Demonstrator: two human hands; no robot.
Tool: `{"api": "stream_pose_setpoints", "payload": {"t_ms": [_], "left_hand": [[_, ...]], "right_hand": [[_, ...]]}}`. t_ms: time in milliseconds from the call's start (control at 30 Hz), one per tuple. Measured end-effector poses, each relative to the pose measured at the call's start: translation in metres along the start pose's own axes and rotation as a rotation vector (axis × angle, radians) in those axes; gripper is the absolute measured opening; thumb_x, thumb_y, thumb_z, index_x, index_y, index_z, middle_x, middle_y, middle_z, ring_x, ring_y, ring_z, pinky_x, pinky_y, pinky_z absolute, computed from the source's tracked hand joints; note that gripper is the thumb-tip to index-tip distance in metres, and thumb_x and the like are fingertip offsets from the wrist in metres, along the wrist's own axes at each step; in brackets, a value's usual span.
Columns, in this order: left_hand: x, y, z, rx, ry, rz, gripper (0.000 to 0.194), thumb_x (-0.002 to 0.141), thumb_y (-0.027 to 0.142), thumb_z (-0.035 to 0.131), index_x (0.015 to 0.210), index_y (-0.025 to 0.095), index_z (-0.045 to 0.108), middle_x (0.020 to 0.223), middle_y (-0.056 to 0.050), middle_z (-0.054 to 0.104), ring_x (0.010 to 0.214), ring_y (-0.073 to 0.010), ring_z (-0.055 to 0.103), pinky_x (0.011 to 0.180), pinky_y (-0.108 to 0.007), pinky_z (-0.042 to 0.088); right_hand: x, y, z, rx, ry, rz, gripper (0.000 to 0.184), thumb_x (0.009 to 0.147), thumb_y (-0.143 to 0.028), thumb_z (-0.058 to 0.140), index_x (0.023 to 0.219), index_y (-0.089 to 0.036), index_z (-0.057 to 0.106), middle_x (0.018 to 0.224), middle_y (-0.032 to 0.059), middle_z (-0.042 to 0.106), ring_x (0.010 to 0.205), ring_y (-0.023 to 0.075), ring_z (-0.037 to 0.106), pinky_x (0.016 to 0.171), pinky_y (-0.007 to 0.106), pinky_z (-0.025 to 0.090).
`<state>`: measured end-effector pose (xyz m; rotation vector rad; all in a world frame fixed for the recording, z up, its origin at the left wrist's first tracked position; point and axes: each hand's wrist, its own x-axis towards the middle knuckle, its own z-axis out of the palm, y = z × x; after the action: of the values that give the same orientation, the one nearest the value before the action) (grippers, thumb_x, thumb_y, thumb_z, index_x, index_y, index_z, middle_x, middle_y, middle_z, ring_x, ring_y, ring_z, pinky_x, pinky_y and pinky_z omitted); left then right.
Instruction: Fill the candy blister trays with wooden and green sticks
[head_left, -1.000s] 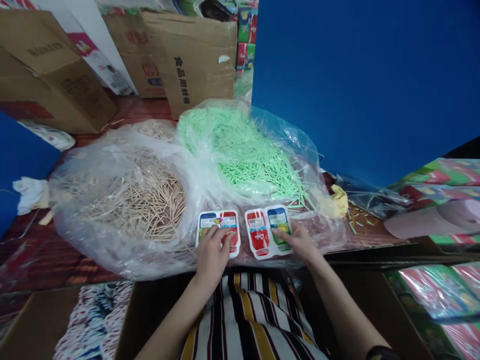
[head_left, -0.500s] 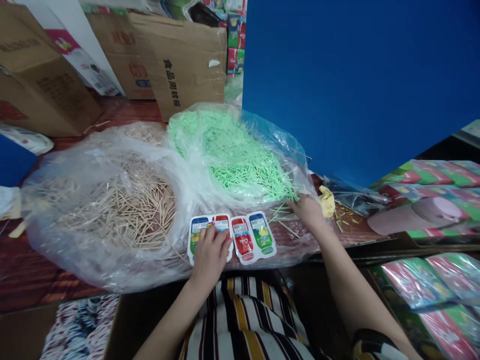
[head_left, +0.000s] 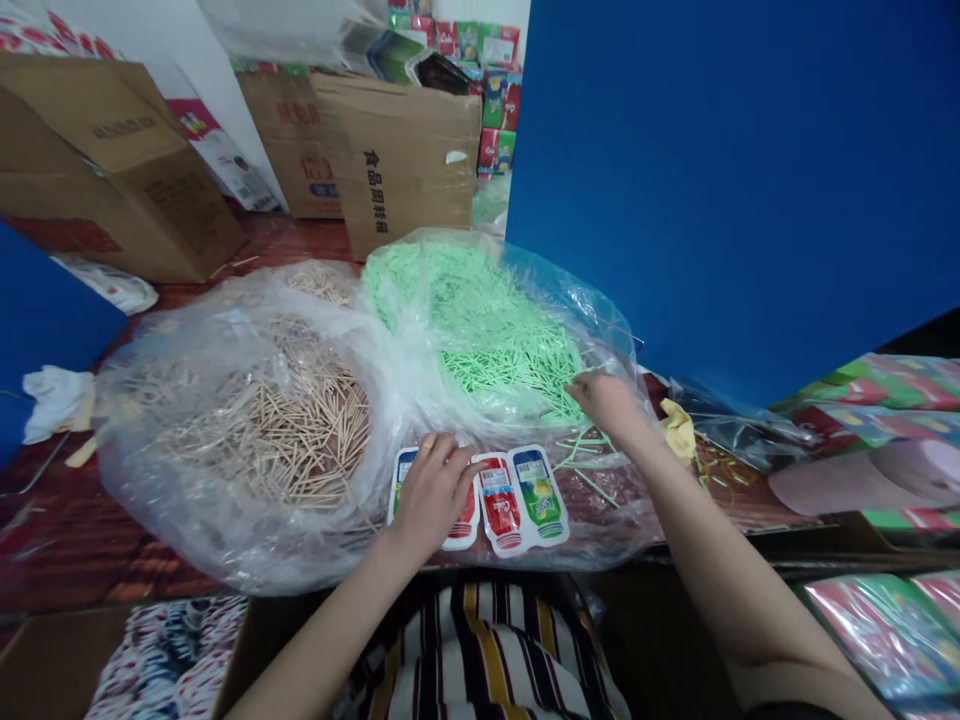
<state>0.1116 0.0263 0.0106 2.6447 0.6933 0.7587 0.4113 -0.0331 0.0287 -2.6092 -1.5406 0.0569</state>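
My left hand (head_left: pixel 435 490) lies over a soda-bottle-shaped packet pair (head_left: pixel 461 533), fingers stretched and slightly spread, covering most of its print. Right beside it, touching or nearly so, lies a second packet pair (head_left: pixel 523 500), with a red cola bottle and a green-blue bottle printed on it. At the right edge of the pile of thin light-green sticks (head_left: pixel 517 355), my right hand (head_left: pixel 611 402) has its fingertips pinched together. Whether a stick is between them is hidden. A few loose green sticks (head_left: pixel 581 455) lie below that hand on the plastic.
Tan sticks (head_left: pixel 319 430) fill a clear plastic bag (head_left: pixel 172 500) at left. Cardboard boxes (head_left: pixel 412 160) stand behind, with a blue panel (head_left: pixel 712 180) at back right. A pink bottle (head_left: pixel 862 478) lies at right, near crumpled yellow paper (head_left: pixel 679 430). Packed packets (head_left: pixel 877 625) sit below.
The view has shifted, so the table appears further right and lower. My right hand has moved slightly up and left into the edge of the green sticks. My left hand remains on the packet pair.
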Motion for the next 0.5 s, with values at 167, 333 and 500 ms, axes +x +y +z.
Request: {"api": "stream_pose_setpoints", "payload": {"t_ms": [167,333,500], "left_hand": [[0.069,-0.012,0.011,-0.140,-0.052,0.127,0.024,0.093,0.027,0.044,0.104,0.018,0.063,0.096,-0.007,0.062,0.107,-0.0219,0.051,0.098,-0.042,0.042],[0.126,-0.044,0.024,0.051,-0.254,-0.116,0.026,0.091,0.027,0.047,0.107,0.015,0.064,0.109,-0.011,0.062,0.117,-0.0211,0.050,0.111,-0.040,0.025],[0.154,-0.060,0.030,0.121,-0.212,-0.343,0.033,0.087,0.024,0.049,0.113,0.007,0.061,0.114,-0.021,0.059,0.113,-0.0300,0.054,0.095,-0.039,0.042]], "right_hand": [[0.066,-0.051,0.022,0.128,-0.016,-0.340,0.033,0.091,-0.021,0.044,0.119,-0.023,0.062,0.125,0.0037,0.061,0.114,0.0175,0.055,0.096,0.028,0.040],[0.133,-0.054,0.019,0.087,0.074,-0.252,0.039,0.088,-0.015,0.050,0.127,-0.009,0.052,0.136,0.0188,0.048,0.127,0.0277,0.042,0.107,0.041,0.030],[0.170,-0.057,0.012,0.074,0.070,-0.126,0.034,0.090,-0.033,0.055,0.119,-0.015,0.054,0.120,0.0093,0.056,0.103,0.0214,0.058,0.086,0.043,0.050]]}}
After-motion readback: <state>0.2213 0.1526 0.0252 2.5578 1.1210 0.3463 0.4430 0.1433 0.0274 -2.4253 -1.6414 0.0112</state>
